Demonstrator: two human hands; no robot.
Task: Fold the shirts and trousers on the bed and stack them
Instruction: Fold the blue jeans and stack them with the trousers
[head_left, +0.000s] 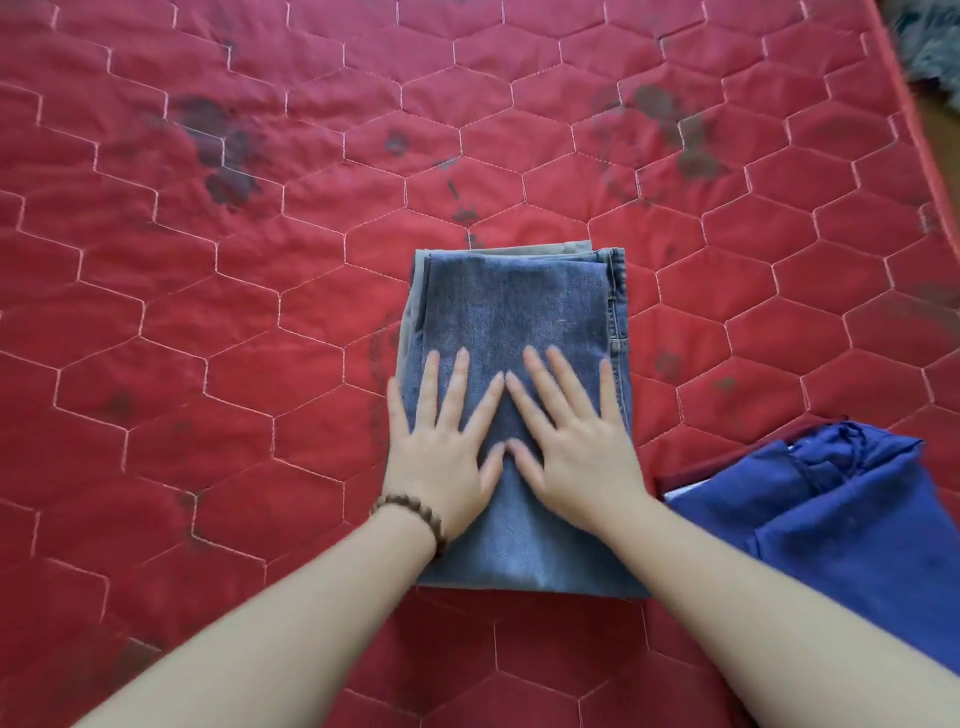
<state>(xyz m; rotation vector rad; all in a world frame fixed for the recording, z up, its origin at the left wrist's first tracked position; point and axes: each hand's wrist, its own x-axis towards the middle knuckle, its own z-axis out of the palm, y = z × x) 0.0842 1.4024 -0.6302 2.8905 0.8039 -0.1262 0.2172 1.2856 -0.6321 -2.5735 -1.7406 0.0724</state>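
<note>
A pair of blue jeans (519, 306), folded into a narrow rectangle, lies in the middle of the red quilted bed (234, 322). My left hand (441, 447) and my right hand (576, 447) both press flat on its near half, fingers straight and spread, thumbs almost touching. A brown bead bracelet circles my left wrist. To the right of the jeans lies a dark blue garment (841, 514), loosely folded, on top of a maroon piece (701, 467) with a white edge showing underneath.
The bed cover has hexagon stitching and dark stains at the far left and far right. The bed's right edge (914, 119) runs along the top right, with a grey fluffy rug (930, 36) on the floor beyond it.
</note>
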